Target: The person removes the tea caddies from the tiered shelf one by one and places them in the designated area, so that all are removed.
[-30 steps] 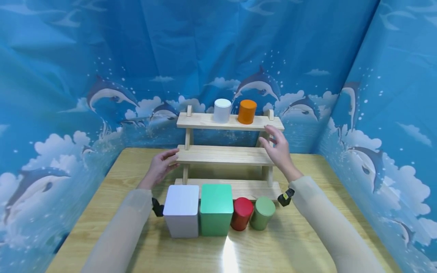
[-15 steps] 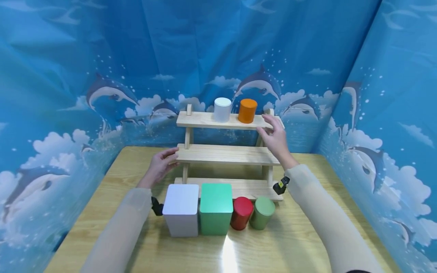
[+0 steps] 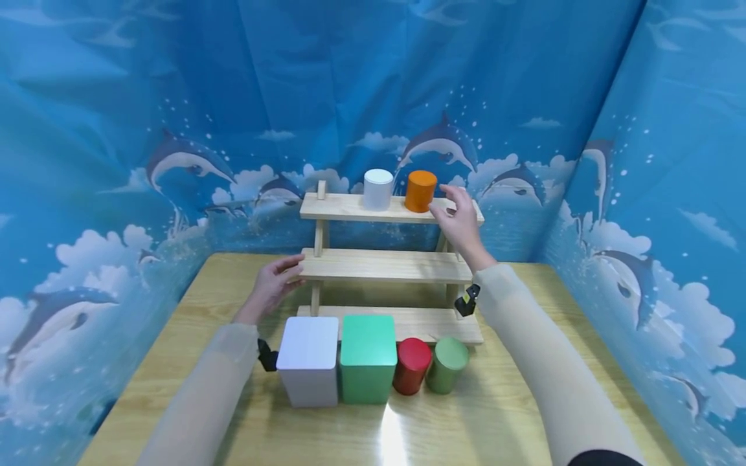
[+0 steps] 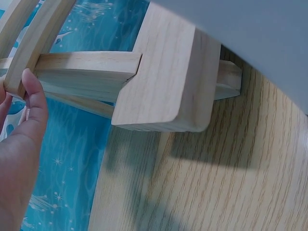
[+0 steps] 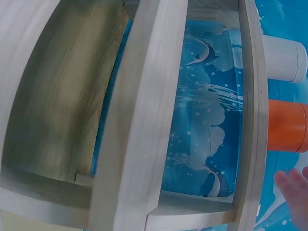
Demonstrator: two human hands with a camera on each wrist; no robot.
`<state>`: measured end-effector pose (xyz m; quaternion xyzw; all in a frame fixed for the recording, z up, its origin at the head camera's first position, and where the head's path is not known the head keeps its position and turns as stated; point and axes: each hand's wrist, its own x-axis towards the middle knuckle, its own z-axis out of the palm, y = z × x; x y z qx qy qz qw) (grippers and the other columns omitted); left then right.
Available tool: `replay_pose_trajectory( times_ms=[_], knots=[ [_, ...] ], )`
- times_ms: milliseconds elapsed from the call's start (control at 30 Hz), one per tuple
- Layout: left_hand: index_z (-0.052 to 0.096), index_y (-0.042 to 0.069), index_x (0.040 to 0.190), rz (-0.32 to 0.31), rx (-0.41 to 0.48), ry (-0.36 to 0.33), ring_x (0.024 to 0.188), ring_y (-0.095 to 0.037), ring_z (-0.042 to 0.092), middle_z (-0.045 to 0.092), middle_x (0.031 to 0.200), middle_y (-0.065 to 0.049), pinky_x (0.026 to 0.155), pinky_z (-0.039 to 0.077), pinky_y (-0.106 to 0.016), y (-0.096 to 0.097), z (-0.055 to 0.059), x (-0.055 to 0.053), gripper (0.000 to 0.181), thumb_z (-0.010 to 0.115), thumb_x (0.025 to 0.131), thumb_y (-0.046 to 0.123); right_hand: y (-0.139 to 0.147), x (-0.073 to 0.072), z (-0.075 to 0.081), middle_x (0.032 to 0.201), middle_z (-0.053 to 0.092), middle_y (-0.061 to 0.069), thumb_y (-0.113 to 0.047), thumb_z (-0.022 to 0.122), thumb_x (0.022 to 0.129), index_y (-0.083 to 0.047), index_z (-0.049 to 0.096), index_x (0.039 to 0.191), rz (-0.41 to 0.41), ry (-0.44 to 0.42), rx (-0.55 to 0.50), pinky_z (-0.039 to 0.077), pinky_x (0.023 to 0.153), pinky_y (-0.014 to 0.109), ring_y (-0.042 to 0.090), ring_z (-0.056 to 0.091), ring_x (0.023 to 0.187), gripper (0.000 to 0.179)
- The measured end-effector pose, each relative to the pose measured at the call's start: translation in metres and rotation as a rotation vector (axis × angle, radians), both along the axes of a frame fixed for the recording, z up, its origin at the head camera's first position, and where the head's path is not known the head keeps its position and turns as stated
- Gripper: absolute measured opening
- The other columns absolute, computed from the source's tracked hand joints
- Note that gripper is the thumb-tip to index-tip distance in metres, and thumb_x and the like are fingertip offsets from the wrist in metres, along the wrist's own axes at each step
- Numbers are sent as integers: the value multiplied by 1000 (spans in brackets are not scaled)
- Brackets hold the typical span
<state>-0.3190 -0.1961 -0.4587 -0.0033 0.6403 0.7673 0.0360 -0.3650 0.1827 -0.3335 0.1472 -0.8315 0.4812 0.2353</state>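
A pale wood-grain worktop (image 3: 326, 433) fills the lower part of the head view, with a bright light reflection at bottom centre. Blue cloth (image 3: 361, 77) printed with dolphins, clouds and bubbles hangs behind it and along both sides. A small black device (image 3: 466, 300) at the right wrist bears a yellow mark too small to read.

In the lower centre, a white box (image 3: 307, 362), a green box (image 3: 368, 359), a red cylinder (image 3: 412, 366) and a light green cylinder (image 3: 447, 366) stand in a row. Behind them is a three-tier wooden stand (image 3: 384, 265). Its top shelf, at upper centre, carries a white cylinder (image 3: 377, 190) and an orange cylinder (image 3: 421, 191), upright and apart; each has a seam near its top, its inside hidden.

Of the hands, the left hand (image 3: 274, 283) pinches the left end of the middle shelf between thumb and fingers; the right hand (image 3: 457, 223), thumb and fingers spread, is just right of the orange cylinder.
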Motion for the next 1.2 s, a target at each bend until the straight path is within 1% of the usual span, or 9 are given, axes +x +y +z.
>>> replay_pose_trajectory(
  times_ms=[167, 300, 433, 567, 767, 867, 967, 1100, 1200],
  knots=[
    [52, 5, 130, -3, -9, 12, 102, -17, 56, 47, 130, -10, 83, 53, -29, -1, -2, 0, 45, 63, 89, 18, -6, -7, 4, 136, 39, 11, -21, 63, 90, -10, 47, 134, -22, -17, 9, 41, 99, 46, 28, 40, 121, 48],
    [52, 5, 129, 2, -16, 9, 102, -17, 57, 48, 128, -8, 83, 53, -29, 0, -2, 0, 44, 64, 89, 18, -11, -12, 9, 137, 39, 10, -23, 62, 91, -12, 46, 135, -39, -22, 32, 41, 99, 45, 28, 40, 121, 48],
    [51, 4, 131, -2, -24, 15, 101, -16, 56, 47, 130, -9, 83, 53, -29, 0, -2, 1, 45, 63, 89, 18, -15, -16, 13, 137, 39, 10, -23, 62, 91, -10, 46, 135, -54, -28, 49, 42, 98, 44, 29, 40, 120, 49],
    [49, 3, 132, -8, -21, 19, 99, -14, 57, 46, 130, -9, 83, 53, -29, -1, -2, 1, 47, 63, 90, 18, -18, -20, 15, 136, 39, 10, -25, 61, 91, -11, 45, 136, -66, -52, 78, 42, 97, 42, 30, 39, 120, 50],
    [48, 3, 133, -14, -20, 17, 99, -13, 57, 46, 131, -9, 85, 52, -30, 0, -1, 1, 48, 63, 90, 18, -19, -23, 14, 138, 36, 12, -26, 61, 91, -10, 44, 136, -70, -104, 106, 39, 100, 43, 31, 36, 123, 50],
    [50, 4, 131, -4, -21, 11, 100, -14, 57, 47, 130, -8, 85, 52, -31, 0, -1, 2, 46, 63, 89, 19, -20, -22, 14, 137, 36, 12, -25, 62, 91, -10, 45, 135, -67, -113, 93, 40, 99, 42, 30, 36, 123, 49],
    [51, 5, 131, -2, -24, 9, 100, -15, 56, 47, 130, -9, 86, 52, -32, 0, 0, 2, 46, 63, 89, 19, -20, -22, 12, 133, 39, 12, -23, 62, 90, -9, 48, 130, -68, -93, 60, 42, 96, 41, 31, 39, 121, 45],
    [51, 5, 131, -4, -21, 8, 101, -16, 56, 48, 130, -9, 87, 51, -33, 0, -1, 1, 45, 64, 89, 19, -21, -22, 11, 126, 44, 10, -22, 63, 90, -8, 50, 122, -81, -61, 16, 43, 96, 39, 27, 42, 118, 37],
    [51, 5, 131, -11, -21, 9, 101, -15, 56, 47, 131, -9, 88, 51, -33, -1, -1, 0, 45, 63, 90, 18, -21, -22, 9, 123, 46, 9, -22, 63, 90, -8, 50, 118, -87, -42, 0, 43, 95, 36, 23, 43, 114, 35]
  ],
)
